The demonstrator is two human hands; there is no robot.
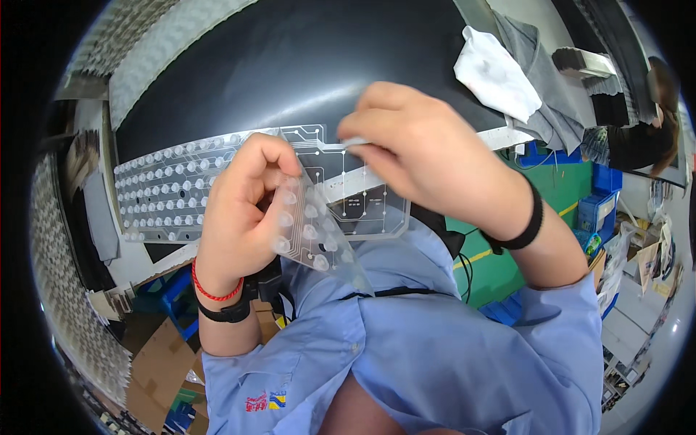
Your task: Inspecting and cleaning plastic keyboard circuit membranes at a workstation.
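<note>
A clear keyboard membrane, dotted with milky domes and laced with pale traces, overhangs the black desk; left fingers pinch its upturned layer, right fingers its narrow tail.

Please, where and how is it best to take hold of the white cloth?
Probably pinch the white cloth by its left edge, coming from the left: that side lies loosely on the dark tabletop, while its right side overlaps the grey cloth, which might otherwise come along. The right hand seems nearer, but holds a narrow pale strip.
</note>
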